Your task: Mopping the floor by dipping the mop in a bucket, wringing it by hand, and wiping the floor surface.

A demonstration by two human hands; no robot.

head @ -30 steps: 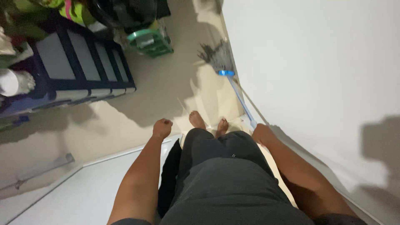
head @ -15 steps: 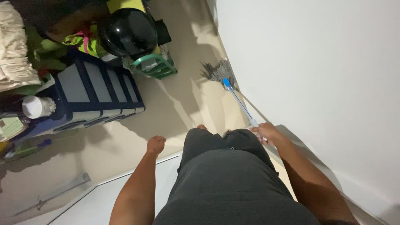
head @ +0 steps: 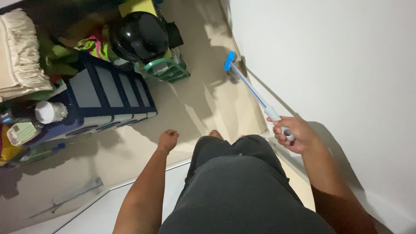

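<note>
My right hand (head: 294, 134) grips the grey end of a mop handle (head: 250, 88), a thin blue and white pole that slants up and away along the white wall. Its blue head piece (head: 229, 61) is at the far end next to the wall, and the grey mop strands are mostly hidden behind it. My left hand (head: 168, 140) hangs in front of me with fingers curled and nothing in it, above the beige floor. My toes (head: 215, 134) show just past my dark shorts.
A dark blue drawer unit (head: 102, 95) stands at the left, topped with cloths and bottles. A black helmet (head: 138, 37) and a green basket (head: 167, 69) sit beyond it. The white wall (head: 338, 65) runs along the right. A white door or panel (head: 117, 208) lies at the lower left.
My right hand has lifted the mop handle: the mop head has risen from the floor and swung farther away along the wall. The left hand has barely moved.
</note>
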